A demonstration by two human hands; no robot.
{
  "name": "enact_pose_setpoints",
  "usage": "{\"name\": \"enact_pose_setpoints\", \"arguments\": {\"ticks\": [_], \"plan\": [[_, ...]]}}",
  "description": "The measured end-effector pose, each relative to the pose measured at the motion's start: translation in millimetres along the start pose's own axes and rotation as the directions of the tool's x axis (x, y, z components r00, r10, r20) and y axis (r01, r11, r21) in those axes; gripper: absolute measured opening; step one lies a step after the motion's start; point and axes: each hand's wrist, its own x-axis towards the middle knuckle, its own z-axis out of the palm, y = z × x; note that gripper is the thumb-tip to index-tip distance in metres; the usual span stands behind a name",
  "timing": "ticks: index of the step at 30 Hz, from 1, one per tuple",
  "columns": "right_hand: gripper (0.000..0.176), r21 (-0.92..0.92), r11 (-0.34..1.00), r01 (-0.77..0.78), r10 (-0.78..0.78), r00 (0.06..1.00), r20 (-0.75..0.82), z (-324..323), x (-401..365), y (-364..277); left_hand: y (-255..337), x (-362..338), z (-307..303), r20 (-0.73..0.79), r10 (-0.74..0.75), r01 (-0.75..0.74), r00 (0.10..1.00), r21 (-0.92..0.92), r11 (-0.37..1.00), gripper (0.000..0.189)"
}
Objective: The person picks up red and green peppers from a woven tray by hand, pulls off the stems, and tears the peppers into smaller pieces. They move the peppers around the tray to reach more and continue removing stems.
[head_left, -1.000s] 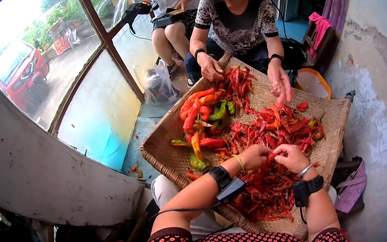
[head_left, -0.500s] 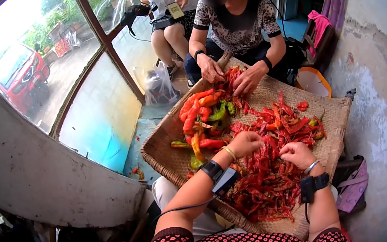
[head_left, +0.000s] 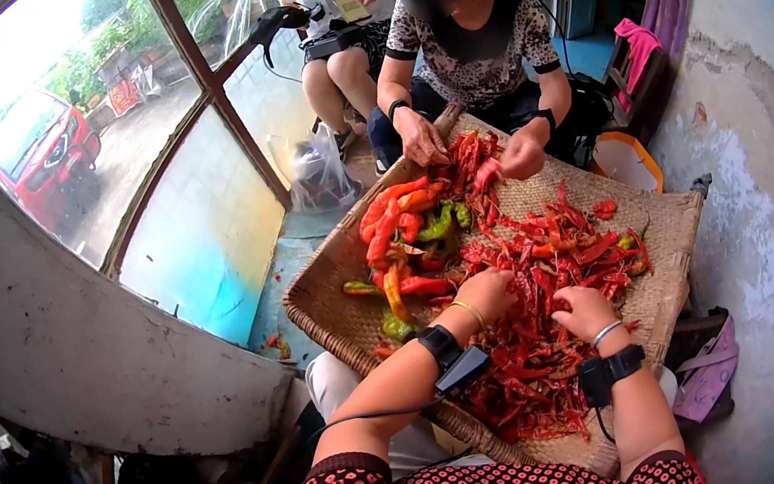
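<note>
A large woven tray (head_left: 349, 258) holds a spread of dried red peppers (head_left: 539, 370), with fresher red, orange and green peppers (head_left: 395, 230) at its left. My left hand (head_left: 489, 297), with a gold bangle, is over the dried peppers near the middle; its fingers are closed downward, and what they grip is hidden. Just to its right, my right hand (head_left: 583, 312), with a silver bangle, has its fingers pinched together at the pile. Whatever it holds is too small to make out.
Across the tray a person (head_left: 477, 45) handles dried peppers with both hands. Behind, another seated person (head_left: 340, 6) holds a card-like object. A plastic bag (head_left: 317, 172) stands on the floor left of them, an orange-rimmed bucket (head_left: 626, 164) right of the tray.
My left hand has moved slightly left and down, and my right hand slightly left. The person opposite has moved one hand right, with a red pepper at its fingers.
</note>
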Motion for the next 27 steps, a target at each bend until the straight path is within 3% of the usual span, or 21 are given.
{"name": "enact_pose_setpoints", "arguments": {"ticks": [2,5,9,13,15,17,19,21,24,25,27], "plan": [[0.040,-0.048,0.999,-0.009,0.015,0.994,0.111,5,0,-3,0,-1,6,0.169,-0.016,-0.001,0.985,0.102,0.995,0.040],[0.038,-0.034,0.999,-0.007,0.010,0.995,0.098,13,-3,-6,5,-3,11,0.282,-0.004,-0.040,0.959,0.149,0.988,0.038],[0.043,-0.126,0.989,0.080,-0.058,0.984,0.170,12,-5,-14,9,-6,9,0.322,0.067,-0.091,0.944,0.059,0.994,0.031],[0.041,-0.183,0.981,0.069,-0.034,0.981,0.191,14,-1,-12,13,-3,-3,0.312,0.102,-0.108,0.944,0.004,0.994,0.026],[0.040,-0.150,0.989,-0.010,0.055,0.952,0.300,10,0,-14,12,5,-28,-0.047,0.194,-0.199,0.980,-0.185,0.962,0.019],[0.040,-0.138,0.990,-0.005,0.047,0.951,0.306,11,1,-12,17,13,-72,-0.228,0.098,-0.183,0.969,-0.389,0.903,0.016],[0.039,-0.127,0.992,0.006,0.033,0.951,0.309,13,3,-6,0,32,-112,-0.522,0.192,-0.350,0.831,-0.224,0.910,0.014],[0.038,-0.124,0.988,0.087,-0.059,0.975,0.216,20,2,0,-13,47,-160,-0.568,-0.074,-0.189,0.820,-0.390,0.901,0.015],[0.038,-0.130,0.986,0.107,-0.076,0.972,0.222,16,0,-4,-33,64,-217,-0.437,-0.363,-0.211,0.823,-0.828,0.519,0.023],[0.038,-0.127,0.986,0.107,-0.077,0.973,0.217,15,-1,-4,-41,68,-231,-0.362,-0.427,-0.219,0.828,-0.912,0.348,0.026],[0.039,-0.119,0.987,0.105,-0.076,0.971,0.228,14,-1,-6,-48,75,-249,-0.337,-0.526,-0.247,0.781,-0.940,0.235,0.031]]}}
